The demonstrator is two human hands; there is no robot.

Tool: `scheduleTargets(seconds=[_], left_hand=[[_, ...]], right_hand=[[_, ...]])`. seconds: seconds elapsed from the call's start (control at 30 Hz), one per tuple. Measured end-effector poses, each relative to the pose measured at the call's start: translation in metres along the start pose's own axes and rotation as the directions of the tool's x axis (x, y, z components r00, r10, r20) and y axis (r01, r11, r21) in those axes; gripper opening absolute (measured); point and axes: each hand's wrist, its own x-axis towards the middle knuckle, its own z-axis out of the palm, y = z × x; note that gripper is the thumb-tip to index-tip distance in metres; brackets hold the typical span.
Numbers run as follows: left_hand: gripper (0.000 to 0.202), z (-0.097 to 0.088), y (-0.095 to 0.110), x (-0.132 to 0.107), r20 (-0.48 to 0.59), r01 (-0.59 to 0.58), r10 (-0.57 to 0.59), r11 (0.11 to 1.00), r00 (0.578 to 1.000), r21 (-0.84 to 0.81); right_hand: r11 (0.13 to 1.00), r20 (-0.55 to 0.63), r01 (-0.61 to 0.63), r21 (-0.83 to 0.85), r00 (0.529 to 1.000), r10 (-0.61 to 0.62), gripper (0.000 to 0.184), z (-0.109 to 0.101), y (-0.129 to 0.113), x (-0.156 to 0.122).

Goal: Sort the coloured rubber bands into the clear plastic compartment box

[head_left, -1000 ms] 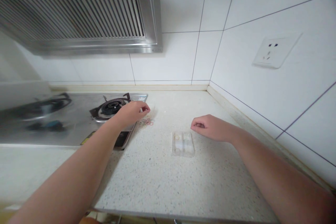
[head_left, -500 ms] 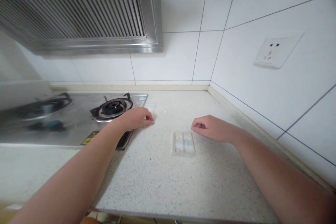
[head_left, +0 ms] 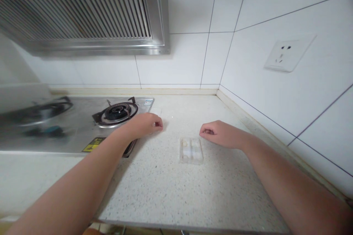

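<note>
A small clear plastic box (head_left: 191,151) with compartments lies flat on the speckled countertop (head_left: 165,191) between my hands. My right hand (head_left: 219,133) rests just beyond the box's far right corner, its fingers curled in. Whatever those fingers may hold is hidden. To the left, my left hand (head_left: 150,124) is over the counter by the stove's right edge, thumb and fingers pinched together. I cannot make out anything in that pinch. A faint clear edge shows on the counter just behind the left hand, too indistinct to name.
A steel gas stove (head_left: 71,139) takes up the left side, with a burner (head_left: 118,112) close behind my left forearm. Above it hangs a range hood (head_left: 110,49). White tiled walls meet at the back right corner, and a power socket (head_left: 286,54) sits on the right wall.
My left hand has shifted slightly right, toward the box. The right hand and the box keep their places; the whole view has moved a little.
</note>
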Motion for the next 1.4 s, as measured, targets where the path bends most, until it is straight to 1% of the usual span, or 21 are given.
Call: scheduleTargets(seconds=[0.13,0.27,0.4,0.47,0.6,0.67,0.77,0.9,1.03,1.17,1.3,1.4], left_hand=[[0.025,0.001,0.016,0.000,-0.045,-0.057,0.054,0.994,0.998,-0.088],[0.024,0.001,0.039,-0.002,-0.099,-0.109,0.084,0.954,0.992,-0.279],[0.021,0.003,0.061,-0.006,-0.103,-0.126,0.085,0.859,0.991,-0.496],[0.020,0.006,0.069,-0.007,-0.104,-0.120,0.074,0.813,0.992,-0.570],[0.025,0.015,0.077,-0.006,-0.106,-0.104,0.042,0.707,0.994,-0.699],[0.029,0.018,0.079,-0.005,-0.100,-0.091,0.024,0.658,0.995,-0.748],[0.030,0.019,0.082,-0.004,-0.105,-0.080,-0.007,0.591,0.994,-0.802],[0.025,0.016,0.087,-0.005,-0.124,-0.096,-0.016,0.530,0.992,-0.842],[0.025,0.014,0.089,-0.007,-0.139,-0.095,-0.045,0.523,0.989,-0.847],[0.026,0.013,0.088,-0.006,-0.145,-0.095,-0.059,0.514,0.988,-0.853],[0.025,0.013,0.088,-0.006,-0.141,-0.106,-0.036,0.483,0.989,-0.869],[0.027,0.015,0.089,-0.007,-0.136,-0.103,-0.033,0.490,0.990,-0.865]], right_hand=[[1.000,0.003,0.004,-0.008,1.000,-0.004,0.025,0.000,0.000,-0.001],[1.000,-0.007,0.010,-0.011,1.000,-0.010,0.025,0.001,-0.001,0.000],[0.999,-0.011,0.029,0.014,1.000,-0.029,0.025,0.003,-0.008,0.000],[0.997,-0.046,0.068,0.045,0.997,-0.066,0.024,0.005,-0.014,0.000],[0.959,-0.161,0.169,0.225,0.978,-0.135,0.025,0.010,-0.027,-0.001],[0.929,-0.191,0.215,0.301,0.968,-0.163,0.026,0.012,-0.034,-0.001],[0.898,-0.193,0.227,0.376,0.968,-0.163,0.027,0.015,-0.041,-0.002],[0.873,-0.231,0.268,0.406,0.955,-0.186,0.028,0.015,-0.046,-0.004],[0.859,-0.264,0.276,0.432,0.949,-0.172,0.032,0.014,-0.047,-0.006],[0.853,-0.286,0.271,0.445,0.946,-0.151,0.029,0.016,-0.045,-0.005],[0.850,-0.300,0.265,0.455,0.944,-0.133,0.027,0.018,-0.044,-0.003],[0.838,-0.289,0.268,0.476,0.947,-0.139,0.027,0.018,-0.045,-0.002]])
